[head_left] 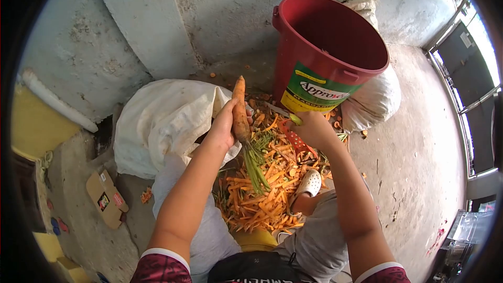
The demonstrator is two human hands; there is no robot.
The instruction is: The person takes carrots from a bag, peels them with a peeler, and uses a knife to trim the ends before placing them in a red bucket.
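My left hand [224, 127] is wrapped round a whole carrot [239, 109], its tip pointing up and away from me. Green tops [254, 170] hang from its near end over a heap of carrot strips and peelings [262, 202]. To the right, my right hand [313, 130] is closed round the green handle of a knife [296, 119]. Its blade points left, towards the carrot, and a gap shows between the two. Beneath the right hand lies a red dotted item [297, 140], partly covered by scraps.
A tall dark red bucket [285, 57] stands against the wall, just beyond my hands. A white sack [152, 126] slumps on the left, and another full sack [374, 99] sits behind the bucket. A foot in a white clog [310, 182] borders the heap. Torn cardboard [105, 199] lies left.
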